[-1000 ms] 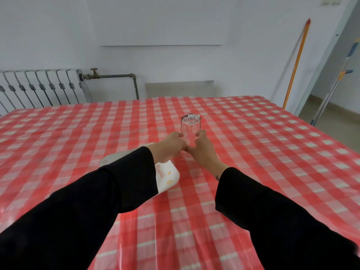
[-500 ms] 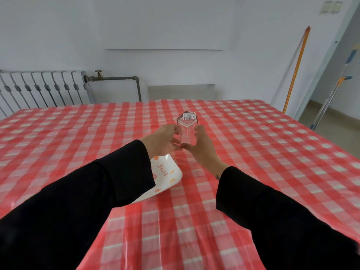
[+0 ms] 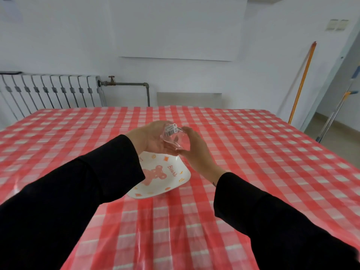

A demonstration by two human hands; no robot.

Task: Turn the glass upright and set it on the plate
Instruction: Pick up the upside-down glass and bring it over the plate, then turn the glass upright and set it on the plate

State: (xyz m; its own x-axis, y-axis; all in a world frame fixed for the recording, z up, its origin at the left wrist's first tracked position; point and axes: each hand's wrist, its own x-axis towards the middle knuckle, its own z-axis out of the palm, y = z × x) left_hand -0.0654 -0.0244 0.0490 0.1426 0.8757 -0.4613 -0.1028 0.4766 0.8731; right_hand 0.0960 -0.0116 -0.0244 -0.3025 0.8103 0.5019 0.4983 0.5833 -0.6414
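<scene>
Both hands, left hand (image 3: 151, 139) and right hand (image 3: 194, 151), grip our glass (image 3: 174, 137) | lifted off worktop (image 3: 253, 172), now tilting above plate (image 3: 155, 178) | we judge upturning half done.

Red-and-white checked tablecloth (image 3: 253, 152) under a white plate (image 3: 155, 190) with a pink bear (orange specks around it), black sleeves (image 3: 78, 201) above

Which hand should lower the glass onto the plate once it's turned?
Probably the left hand: it cups the tilted glass from the plate's side, hovering above its far edge. The right hand only steadies the other side.
</scene>
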